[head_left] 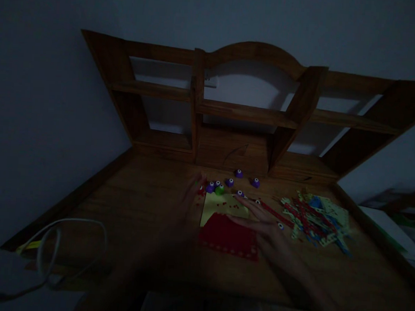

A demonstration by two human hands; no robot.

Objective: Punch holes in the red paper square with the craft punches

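Observation:
My right hand (264, 223) has its fingers stretched out and apart over the right side of a red sheet (227, 238) with a row of pale spots along its near edge. Under the far part of the red sheet lies a yellow sheet (213, 206) dotted with small red bits (225, 203). My left hand (187, 201) is smeared by motion and dark, left of the sheets. Its fingertips are close to a small red toy piece with an eye (201, 190); whether they touch it I cannot tell. A green eye piece (219, 189) and several purple eye pieces (210, 187) stand behind the yellow sheet.
A heap of green, red and blue plastic strips (315, 221) lies at the right of the wooden desk (138, 203). Along the back stands a wooden shelf unit (244, 112). A white cable (82, 221) loops at the left front. The room is dim.

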